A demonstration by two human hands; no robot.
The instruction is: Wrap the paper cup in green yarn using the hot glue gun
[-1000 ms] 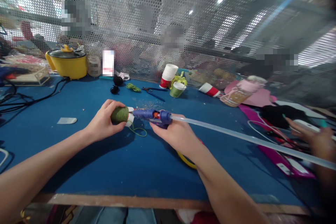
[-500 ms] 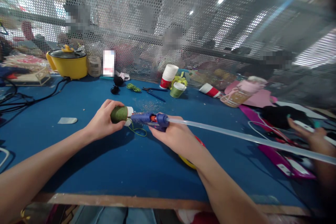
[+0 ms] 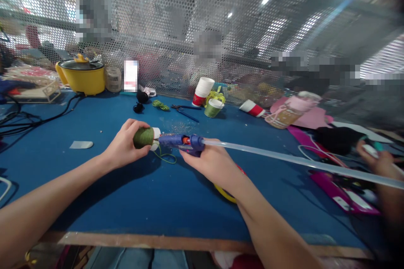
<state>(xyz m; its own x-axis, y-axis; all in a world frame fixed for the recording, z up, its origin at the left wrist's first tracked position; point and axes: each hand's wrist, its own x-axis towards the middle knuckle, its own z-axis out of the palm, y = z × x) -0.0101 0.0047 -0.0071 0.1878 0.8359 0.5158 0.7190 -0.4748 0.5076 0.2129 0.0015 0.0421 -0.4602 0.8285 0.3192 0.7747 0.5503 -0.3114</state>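
- Gripping with the left hand (image 3: 126,145) a white paper cup wound with olive-green yarn (image 3: 144,138), tipped on its side over the middle of the tabletop (image 3: 132,206), rim end turned toward the right edge.
- Gripping with the right hand (image 3: 210,157) a blue-purple plastic glue gun (image 3: 172,140), nozzle at the cup's white band; touching or just short of it, hard to tell.
- Done, by the look of it: most of the cup's wall covered in yarn.
- Left so far: a bare white band at the rim end, with a loose loop of thin green yarn (image 3: 168,162) trailing below.
- Toward the far edge: a pale-green cup with a white rim (image 3: 213,108) and blue-handled metal pliers (image 3: 188,116), well apart from both hands.
- Apparently good room between the forearms, down to the near edge.
- Tighter toward the right edge: crossed by a long translucent glue stick (image 3: 284,157), near a co-worker's hand (image 3: 380,162).
- Close beneath the right wrist: a yellow-and-red curved object (image 3: 224,193), mostly hidden.
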